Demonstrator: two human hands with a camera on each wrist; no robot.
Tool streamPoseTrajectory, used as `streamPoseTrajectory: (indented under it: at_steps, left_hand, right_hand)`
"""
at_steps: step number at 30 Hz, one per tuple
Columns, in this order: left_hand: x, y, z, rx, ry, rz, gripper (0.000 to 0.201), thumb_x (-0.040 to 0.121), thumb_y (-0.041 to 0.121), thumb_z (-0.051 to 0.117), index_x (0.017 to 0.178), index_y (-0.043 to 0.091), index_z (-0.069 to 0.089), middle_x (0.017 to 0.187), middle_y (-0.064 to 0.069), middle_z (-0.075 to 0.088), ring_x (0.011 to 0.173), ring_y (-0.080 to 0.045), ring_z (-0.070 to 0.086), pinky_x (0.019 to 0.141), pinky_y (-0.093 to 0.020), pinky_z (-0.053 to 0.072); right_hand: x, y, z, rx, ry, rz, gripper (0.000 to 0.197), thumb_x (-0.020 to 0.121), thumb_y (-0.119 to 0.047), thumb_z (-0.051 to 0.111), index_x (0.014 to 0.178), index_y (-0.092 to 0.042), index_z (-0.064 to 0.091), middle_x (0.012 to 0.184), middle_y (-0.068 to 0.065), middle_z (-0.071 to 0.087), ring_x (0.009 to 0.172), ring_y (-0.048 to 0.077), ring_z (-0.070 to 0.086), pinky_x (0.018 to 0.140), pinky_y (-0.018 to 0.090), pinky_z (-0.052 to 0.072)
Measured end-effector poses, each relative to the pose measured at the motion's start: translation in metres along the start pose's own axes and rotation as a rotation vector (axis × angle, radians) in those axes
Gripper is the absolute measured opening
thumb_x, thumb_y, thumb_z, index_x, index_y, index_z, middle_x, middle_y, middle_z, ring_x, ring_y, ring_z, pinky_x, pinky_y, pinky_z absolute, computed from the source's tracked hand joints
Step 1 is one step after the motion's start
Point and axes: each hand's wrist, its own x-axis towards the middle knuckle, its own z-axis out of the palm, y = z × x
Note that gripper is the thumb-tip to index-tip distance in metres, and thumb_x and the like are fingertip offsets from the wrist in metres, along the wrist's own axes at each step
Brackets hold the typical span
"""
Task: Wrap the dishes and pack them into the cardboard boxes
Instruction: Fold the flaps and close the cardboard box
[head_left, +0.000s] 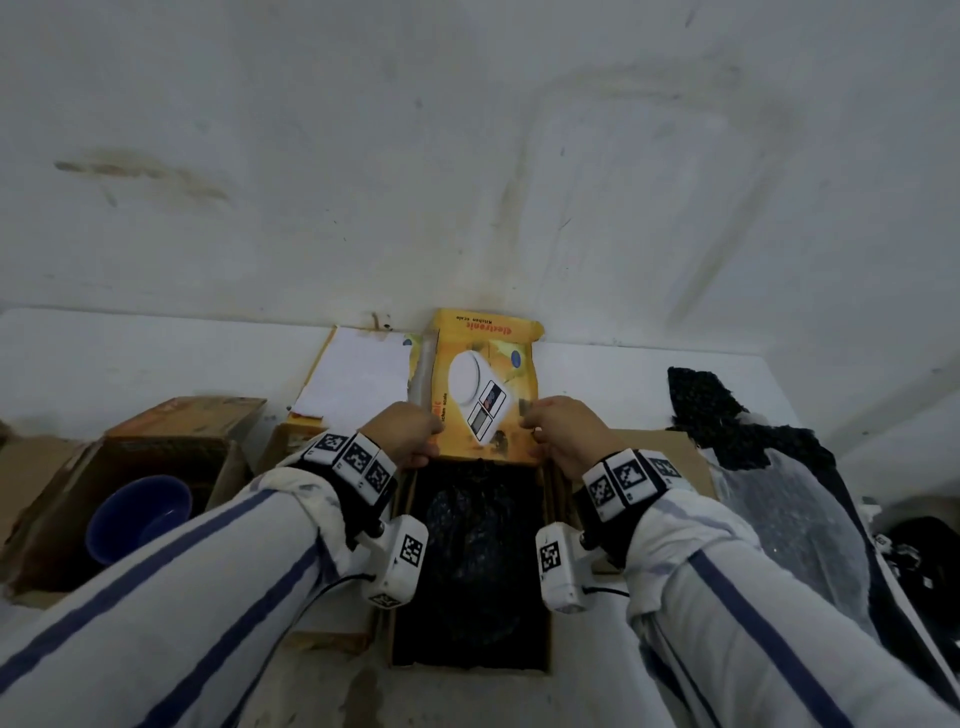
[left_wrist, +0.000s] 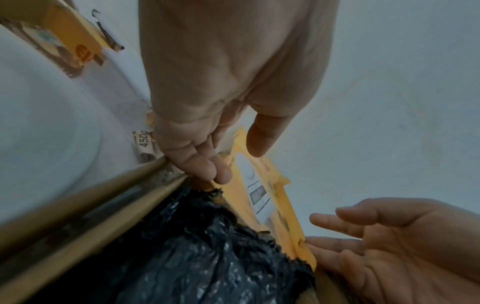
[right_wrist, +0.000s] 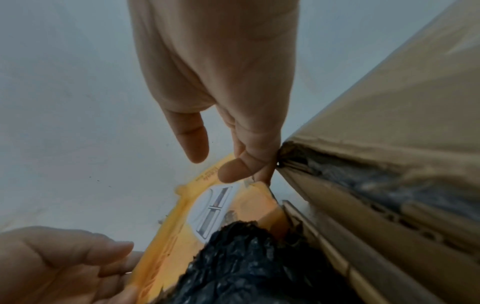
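A dish wrapped in black bubble wrap (head_left: 478, 561) lies inside an open cardboard box (head_left: 555, 499) in front of me. The box's far flap (head_left: 483, 384), yellow with a kitchen scale printed on it, stands up. My left hand (head_left: 410, 431) holds the flap's lower left corner, with curled fingers (left_wrist: 207, 168) on its near face and the thumb beside its edge. My right hand (head_left: 561, 431) is at the lower right corner; one fingertip (right_wrist: 233, 170) touches the flap (right_wrist: 233, 205) and the thumb is apart. The wrapped dish (left_wrist: 207, 257) fills the box below both hands.
A blue bowl (head_left: 140, 514) sits in a brown box (head_left: 62, 499) at the left. A second yellow box with a white-faced flap (head_left: 358, 379) stands behind the left hand. Black bubble wrap sheets (head_left: 779, 493) lie at the right on the white table (head_left: 130, 358), against a wall.
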Motion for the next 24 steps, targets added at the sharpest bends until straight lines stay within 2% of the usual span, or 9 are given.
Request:
streamPoseTrajectory:
  at_steps: [2,4,6,9,12,15,19,21,24]
  left_hand:
    - [-0.004,-0.001,-0.001,0.033,-0.028,0.018,0.026,0.094,0.01,0.049,0.117,0.0,0.052,0.08,-0.009,0.053,0.065,-0.017,0.055,0.054,-0.027,0.043]
    - [-0.009,-0.002,-0.002,0.049,-0.062,0.051,0.027,0.095,0.011,0.045,0.12,0.004,0.051,0.083,-0.01,0.053,0.065,-0.018,0.054,0.056,-0.028,0.043]
    - [-0.014,-0.002,-0.004,0.039,-0.067,0.083,0.023,0.096,0.012,0.042,0.117,0.008,0.05,0.09,-0.012,0.053,0.066,-0.018,0.054,0.059,-0.029,0.043]
    - [-0.022,-0.007,-0.01,0.03,-0.046,0.133,0.019,0.099,0.02,0.04,0.112,0.011,0.051,0.106,-0.015,0.058,0.069,-0.018,0.056,0.06,-0.028,0.043]
    - [-0.032,-0.013,-0.015,-0.05,-0.037,0.179,0.033,0.099,0.036,0.038,0.106,0.01,0.058,0.093,-0.012,0.06,0.067,-0.018,0.053,0.058,-0.029,0.042]
    - [-0.043,-0.018,-0.018,-0.152,-0.053,0.194,0.039,0.098,0.044,0.035,0.091,0.012,0.055,0.076,-0.006,0.047,0.058,-0.015,0.044,0.053,-0.026,0.035]
    - [-0.059,-0.026,-0.019,-0.191,-0.057,0.192,0.052,0.098,0.051,0.032,0.101,0.006,0.058,0.084,-0.008,0.05,0.067,-0.017,0.05,0.062,-0.028,0.04]
    - [-0.071,-0.028,-0.018,-0.197,-0.055,0.198,0.052,0.098,0.05,0.034,0.108,0.004,0.057,0.088,-0.01,0.053,0.069,-0.02,0.053,0.064,-0.03,0.044]
    - [-0.092,-0.033,-0.019,-0.226,-0.069,0.215,0.038,0.101,0.037,0.035,0.113,0.007,0.056,0.087,-0.009,0.056,0.067,-0.021,0.055,0.063,-0.03,0.048]
  right_hand:
    - [-0.001,-0.001,-0.002,0.008,-0.008,0.004,0.022,0.081,0.005,0.054,0.066,-0.009,0.046,0.071,0.011,0.04,0.053,0.02,0.04,0.048,0.028,0.033]
    - [-0.001,-0.002,-0.002,-0.02,-0.012,-0.01,0.019,0.081,0.0,0.057,0.067,-0.009,0.047,0.076,0.013,0.045,0.059,0.023,0.046,0.05,0.029,0.037]
    - [-0.003,-0.002,-0.005,-0.03,-0.006,-0.052,0.014,0.082,-0.006,0.058,0.071,-0.011,0.051,0.081,0.014,0.049,0.065,0.024,0.048,0.051,0.03,0.038]
    - [-0.01,0.0,-0.012,0.046,0.032,-0.088,0.008,0.086,-0.014,0.056,0.078,-0.013,0.057,0.083,0.011,0.054,0.062,0.019,0.047,0.049,0.028,0.032]
    - [-0.021,0.004,-0.02,0.21,0.03,-0.075,0.018,0.09,-0.018,0.047,0.087,-0.011,0.064,0.076,0.009,0.06,0.056,0.018,0.047,0.051,0.027,0.033]
    - [-0.031,0.014,-0.027,0.304,0.004,-0.058,0.031,0.094,-0.026,0.04,0.087,-0.011,0.066,0.072,0.01,0.065,0.06,0.021,0.051,0.057,0.029,0.04]
    - [-0.05,0.024,-0.029,0.241,-0.081,-0.083,0.043,0.097,-0.046,0.037,0.097,-0.011,0.062,0.078,0.008,0.063,0.067,0.018,0.055,0.066,0.029,0.045]
    - [-0.059,0.031,-0.028,0.22,-0.084,-0.087,0.04,0.097,-0.044,0.039,0.101,-0.01,0.06,0.08,0.008,0.062,0.069,0.017,0.056,0.066,0.027,0.045]
    - [-0.072,0.04,-0.031,0.23,-0.098,-0.122,0.026,0.101,-0.021,0.035,0.105,-0.004,0.055,0.079,0.01,0.058,0.068,0.018,0.054,0.063,0.024,0.047]
